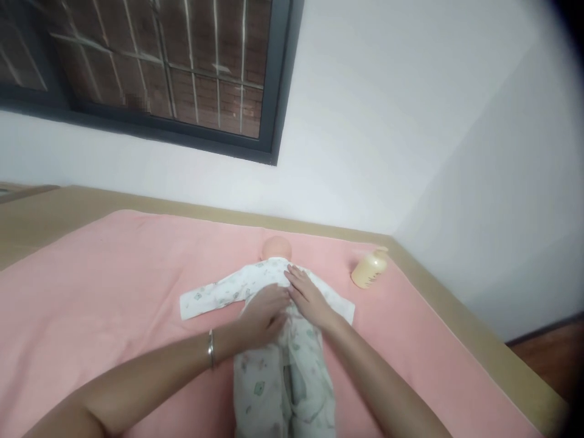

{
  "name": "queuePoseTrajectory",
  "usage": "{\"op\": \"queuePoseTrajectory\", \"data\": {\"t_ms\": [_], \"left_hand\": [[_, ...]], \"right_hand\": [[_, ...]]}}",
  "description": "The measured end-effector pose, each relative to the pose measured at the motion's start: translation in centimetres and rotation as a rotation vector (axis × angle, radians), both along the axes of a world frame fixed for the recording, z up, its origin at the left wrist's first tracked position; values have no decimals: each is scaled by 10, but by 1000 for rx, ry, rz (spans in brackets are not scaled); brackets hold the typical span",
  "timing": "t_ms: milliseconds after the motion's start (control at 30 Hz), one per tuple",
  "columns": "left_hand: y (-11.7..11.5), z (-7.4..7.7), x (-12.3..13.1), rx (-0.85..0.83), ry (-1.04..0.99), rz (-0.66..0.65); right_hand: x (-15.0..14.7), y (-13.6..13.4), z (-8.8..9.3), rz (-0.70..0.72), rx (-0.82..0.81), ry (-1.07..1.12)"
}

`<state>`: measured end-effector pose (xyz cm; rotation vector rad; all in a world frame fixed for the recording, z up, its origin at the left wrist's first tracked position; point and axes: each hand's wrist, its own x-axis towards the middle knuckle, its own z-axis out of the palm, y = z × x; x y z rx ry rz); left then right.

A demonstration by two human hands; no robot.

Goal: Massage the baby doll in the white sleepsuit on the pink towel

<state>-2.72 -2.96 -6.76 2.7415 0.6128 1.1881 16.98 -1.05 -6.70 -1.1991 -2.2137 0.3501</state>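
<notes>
A baby doll (276, 248) lies with its bald head toward the wall, dressed in a white long-sleeved outfit (259, 389) with small green and grey prints. One sleeve stretches out to the left, and the other slants down to the right beside my wrist. My right hand (311, 298) rests flat on the chest of the outfit, fingers stretched out. Just below and to the left, my left hand (267, 313), slightly blurred, has its fingers curled in at the middle of the outfit. What those fingers hold, if anything, is hidden. A silver bangle circles my left wrist.
A pink mat (150, 267) lies under the doll on a tan surface (479, 316). To the right of the doll, a pale yellow pump bottle (368, 269) stands on the mat. Beyond are a white wall (365, 121) and a dark-framed window (274, 91) with bars.
</notes>
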Motion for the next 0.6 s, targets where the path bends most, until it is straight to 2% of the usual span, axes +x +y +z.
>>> {"op": "queuePoseTrajectory", "data": {"t_ms": [100,133,200,300,367,433,500,600], "left_hand": [[10,7,6,-120,70,453],[17,12,8,-169,121,560],[35,25,11,-289,238,685],[60,41,14,-497,377,777],[65,47,15,-564,411,810],[58,48,18,-520,404,833],[44,47,21,-407,397,852],[33,46,22,-341,433,832]], "right_hand": [[-8,-14,1,-144,-118,96],[-13,-16,3,-191,-134,92],[-22,-13,9,-291,-132,20],[-35,0,20,-410,-94,-165],[-40,14,29,-462,-140,-275],[-41,31,39,-494,-260,-350],[-38,48,49,-502,-389,-387],[-32,65,58,-492,-467,-398]]}}
